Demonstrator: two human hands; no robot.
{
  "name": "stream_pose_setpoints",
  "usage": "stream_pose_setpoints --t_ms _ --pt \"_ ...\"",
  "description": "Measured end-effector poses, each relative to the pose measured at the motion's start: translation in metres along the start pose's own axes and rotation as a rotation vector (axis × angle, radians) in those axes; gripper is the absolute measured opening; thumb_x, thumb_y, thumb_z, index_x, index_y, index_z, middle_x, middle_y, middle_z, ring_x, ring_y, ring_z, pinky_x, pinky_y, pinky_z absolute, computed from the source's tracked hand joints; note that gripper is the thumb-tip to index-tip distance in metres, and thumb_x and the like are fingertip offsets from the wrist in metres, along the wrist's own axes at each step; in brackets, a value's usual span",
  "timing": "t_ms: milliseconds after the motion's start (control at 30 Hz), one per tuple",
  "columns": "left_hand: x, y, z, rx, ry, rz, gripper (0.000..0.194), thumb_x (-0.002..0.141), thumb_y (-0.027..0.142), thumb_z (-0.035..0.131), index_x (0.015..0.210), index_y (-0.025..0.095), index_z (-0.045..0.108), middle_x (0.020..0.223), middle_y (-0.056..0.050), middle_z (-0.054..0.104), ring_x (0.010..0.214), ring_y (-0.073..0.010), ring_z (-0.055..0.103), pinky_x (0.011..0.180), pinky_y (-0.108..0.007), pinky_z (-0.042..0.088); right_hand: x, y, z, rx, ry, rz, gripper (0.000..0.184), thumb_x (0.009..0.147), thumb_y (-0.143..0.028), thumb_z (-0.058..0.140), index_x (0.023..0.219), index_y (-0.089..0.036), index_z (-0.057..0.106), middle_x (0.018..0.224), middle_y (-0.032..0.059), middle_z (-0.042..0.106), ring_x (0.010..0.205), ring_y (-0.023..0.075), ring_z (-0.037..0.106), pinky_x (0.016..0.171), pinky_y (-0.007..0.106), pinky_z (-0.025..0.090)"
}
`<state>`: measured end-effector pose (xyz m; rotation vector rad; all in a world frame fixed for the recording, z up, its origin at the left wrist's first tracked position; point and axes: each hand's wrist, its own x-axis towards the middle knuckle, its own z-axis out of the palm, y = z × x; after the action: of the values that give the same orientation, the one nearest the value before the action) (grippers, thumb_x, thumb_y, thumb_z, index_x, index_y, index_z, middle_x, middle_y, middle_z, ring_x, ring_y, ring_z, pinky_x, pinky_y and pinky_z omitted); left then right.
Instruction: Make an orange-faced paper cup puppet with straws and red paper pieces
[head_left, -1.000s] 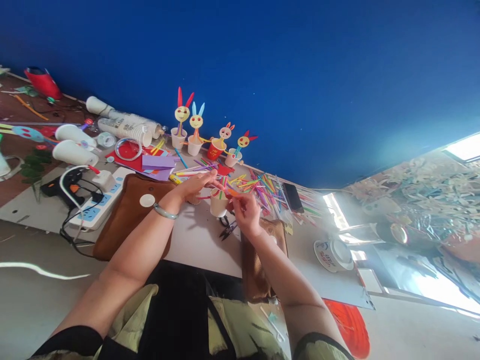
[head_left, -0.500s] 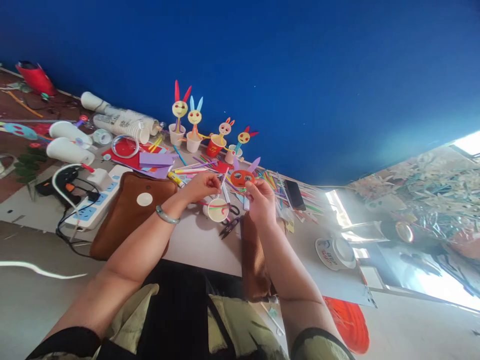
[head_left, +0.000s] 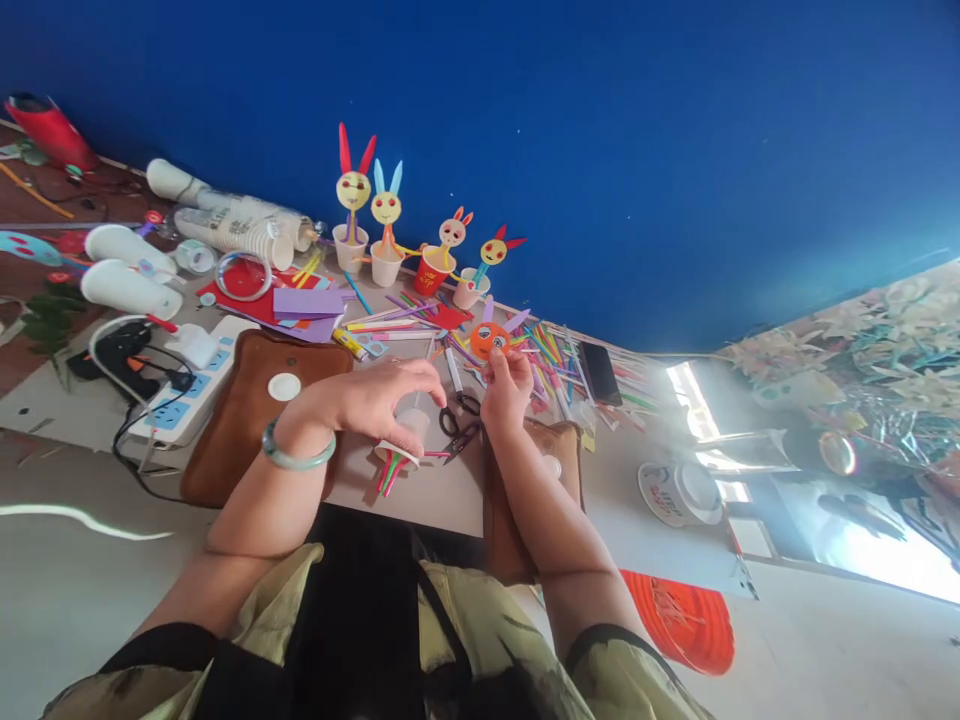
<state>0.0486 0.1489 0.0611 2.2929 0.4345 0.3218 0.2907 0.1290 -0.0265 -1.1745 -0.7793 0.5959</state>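
Note:
My right hand pinches an orange paper rabbit face with lilac ears and patterned eyes by its lower edge. My left hand is held in a wide curve over a paper cup, fingers and thumb apart. That cup lies tipped, its mouth toward me, with pink and green straws sticking out. The thumb overlaps the cup; whether it presses on it I cannot tell. Dark-handled scissors rest between the two hands.
Several cups with paper rabbit heads stand along the blue wall. Coloured straws and pens, a phone, brown cushions, purple paper and a power strip lie about. A bowl sits at the right.
The straw-filled cup has tipped toward me. My left hand has gone from a pinch on a thin white stick to a spread curve over the cup. The rabbit face stays in my right hand.

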Motion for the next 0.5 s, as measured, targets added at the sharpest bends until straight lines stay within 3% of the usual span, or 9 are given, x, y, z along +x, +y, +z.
stream_pose_setpoints --t_ms 67,200,367,500 --pt "-0.015 0.014 -0.003 0.075 0.048 -0.021 0.044 0.07 0.039 0.081 0.11 0.027 0.067 0.125 -0.005 0.061 0.113 -0.0258 0.059 0.101 -0.034 0.04 -0.001 -0.001 0.0 0.034 -0.006 0.006 0.037 0.076 -0.047 0.077 0.078 -0.024 0.047 0.059 -0.0101 0.045 0.049 0.0073 0.04 0.05 0.022 0.034" --pt "-0.033 0.026 0.0 0.195 0.003 -0.075 0.032 0.077 0.021 0.066 0.108 0.027 0.068 0.126 -0.004 0.059 0.106 -0.0223 0.061 0.094 -0.031 0.042 -0.004 -0.005 0.002 0.046 -0.013 0.028 0.038 0.073 -0.046 0.078 0.076 -0.024 0.049 0.058 -0.0096 0.045 0.049 0.0075 0.038 0.049 0.023 0.032" --pt "-0.019 0.011 0.028 0.282 -0.105 -0.11 0.04 0.079 0.026 0.068 0.119 0.026 0.067 0.12 -0.006 0.062 0.099 -0.0225 0.064 0.083 -0.029 0.044 -0.008 -0.016 0.005 -0.013 -0.013 0.015 0.043 0.07 -0.053 0.079 0.074 -0.024 0.049 0.056 -0.0098 0.045 0.046 0.0065 0.034 0.045 0.023 0.028" --pt "-0.004 -0.002 0.043 0.214 -0.119 -0.06 0.014 0.084 0.029 0.065 0.094 0.022 0.072 0.103 -0.005 0.069 0.095 -0.0212 0.065 0.082 -0.027 0.044 -0.014 -0.029 0.006 0.013 -0.059 -0.005 0.044 0.07 -0.056 0.08 0.076 -0.023 0.051 0.053 -0.0111 0.045 0.041 0.0051 0.031 0.041 0.023 0.025"
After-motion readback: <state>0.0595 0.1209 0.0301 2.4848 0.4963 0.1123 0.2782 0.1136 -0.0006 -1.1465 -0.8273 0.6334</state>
